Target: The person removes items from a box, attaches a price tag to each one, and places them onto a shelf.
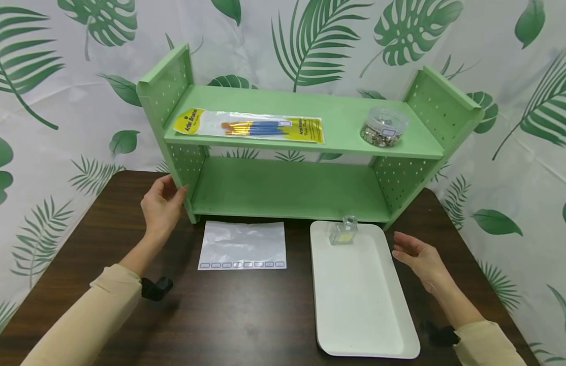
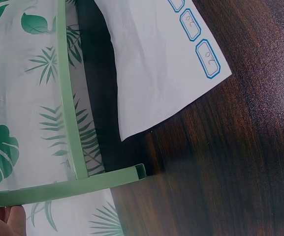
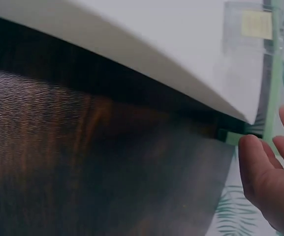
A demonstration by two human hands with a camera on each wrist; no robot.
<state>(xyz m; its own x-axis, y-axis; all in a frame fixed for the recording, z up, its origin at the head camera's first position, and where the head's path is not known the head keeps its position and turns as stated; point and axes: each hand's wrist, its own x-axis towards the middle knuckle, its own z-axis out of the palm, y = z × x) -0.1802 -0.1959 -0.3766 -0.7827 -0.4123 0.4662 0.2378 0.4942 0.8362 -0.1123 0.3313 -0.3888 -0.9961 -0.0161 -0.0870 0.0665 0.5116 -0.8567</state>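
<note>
L hand (image 1: 160, 208), mid-L, has thumb & fingers gripping L edge of green rack (image 1: 287, 188), upper ctr of frame. R hand (image 1: 420, 262), lower R, fingers loosely bent & holding nothing, is just beside white tray (image 1: 363, 295) w/ clear bottle (image 1: 343, 235) at its top end. Brush pack (image 1: 255, 127) & clear jar (image 1: 380, 133) sit on rack, upper ctr-L & upper R.

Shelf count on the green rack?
2: the upper shelf, bearing the brush pack and jar; the lower shelf, below the upper one. None appear hidden.
</note>
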